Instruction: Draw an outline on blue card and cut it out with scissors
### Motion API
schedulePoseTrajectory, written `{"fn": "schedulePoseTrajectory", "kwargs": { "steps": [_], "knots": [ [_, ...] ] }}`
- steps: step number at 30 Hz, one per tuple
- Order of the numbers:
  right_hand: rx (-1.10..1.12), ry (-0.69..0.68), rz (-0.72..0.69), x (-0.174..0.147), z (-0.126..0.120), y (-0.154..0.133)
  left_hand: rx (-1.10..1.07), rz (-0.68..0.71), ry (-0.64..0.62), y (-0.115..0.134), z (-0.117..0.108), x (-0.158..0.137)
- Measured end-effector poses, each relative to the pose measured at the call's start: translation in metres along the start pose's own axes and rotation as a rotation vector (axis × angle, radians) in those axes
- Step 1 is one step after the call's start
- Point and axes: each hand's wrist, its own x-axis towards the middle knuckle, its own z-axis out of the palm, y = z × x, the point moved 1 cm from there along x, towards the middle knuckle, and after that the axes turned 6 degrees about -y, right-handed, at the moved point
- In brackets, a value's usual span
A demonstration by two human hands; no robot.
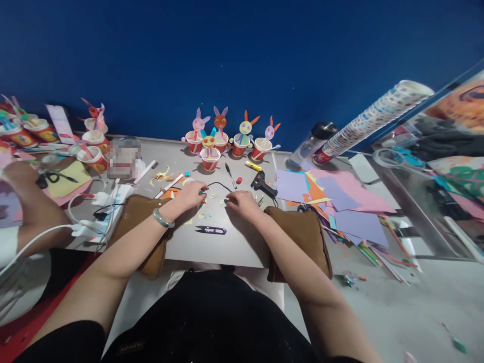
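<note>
Thin, curved black cord (219, 183) can be seen between left grip (193, 194) and right grip (244, 203); whether either's clamped can't be told, tbh.

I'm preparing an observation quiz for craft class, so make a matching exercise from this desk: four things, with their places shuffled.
1. thin dark strip
2. bracelet
3. snips
4. glue gun

A. beside purple paper
B. lying on the table, nearer the wearer than both hands
C. between left hand and right hand
D. around the left wrist

Pairs: 1-C, 2-D, 3-B, 4-A
</note>
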Motion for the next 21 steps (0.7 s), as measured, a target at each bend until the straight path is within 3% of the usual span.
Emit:
{"fn": "schedulePoseTrajectory", "kwargs": {
  "steps": [10,21],
  "knots": [
    [0.007,-0.049,0.016,0.024,0.004,-0.003,-0.005,0.018,-0.063,-0.002,0.018,0.029],
    [-0.036,-0.104,0.026,0.031,0.001,-0.011,0.060,0.019,-0.079,0.003,0.017,0.033]
  ]
}}
